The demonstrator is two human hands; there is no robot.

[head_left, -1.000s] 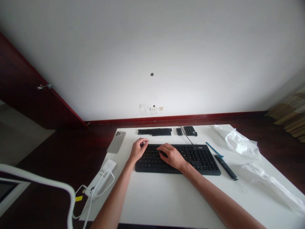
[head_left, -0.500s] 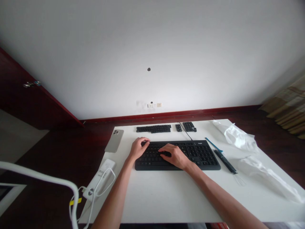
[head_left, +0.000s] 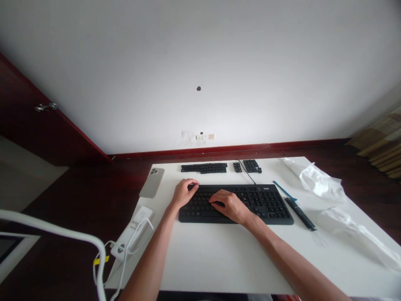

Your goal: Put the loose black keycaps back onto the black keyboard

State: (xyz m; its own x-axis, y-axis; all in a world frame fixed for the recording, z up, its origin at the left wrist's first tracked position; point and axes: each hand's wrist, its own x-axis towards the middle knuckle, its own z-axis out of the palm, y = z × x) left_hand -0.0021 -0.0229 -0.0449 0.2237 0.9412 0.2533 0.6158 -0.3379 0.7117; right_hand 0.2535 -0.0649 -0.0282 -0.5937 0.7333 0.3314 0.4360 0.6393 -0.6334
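The right hand (head_left: 229, 205) rests over the middle of a long black plastic keyboard (head_left: 273, 208), its fingers curled and thumb and forefinger narrowly spaced above the keys; whether anything small is pinched between them, I cannot tell. The left hand (head_left: 185, 193) is at the keyboard's far left corner, also half curled, thumb and forefinger bent toward each other; its grip is likewise too hidden to tell. The keyboard lies flat on a white rectangular bench (head_left: 200, 259), partly covered by both hands.

Beyond the keyboard's far edge sit a long block of loose black keycaps (head_left: 203, 168), a small cluster of black keycaps (head_left: 237, 167) and a squarish group of black keycaps (head_left: 250, 166). A thin black cable (head_left: 247, 173) runs from the keyboard's far edge between the last two.

Just right of the keyboard lie a slender blue plastic tool (head_left: 285, 190) and a slim black tool (head_left: 300, 214) with faint wire loops. Farther right are two crumpled clear plastic bags (head_left: 320, 180), their contents unclear.

Left of the keyboard lie a silver-grey smartphone (head_left: 152, 183) and, nearer the person, a white oblong power device (head_left: 136, 228) with a looped white cord (head_left: 125, 255).
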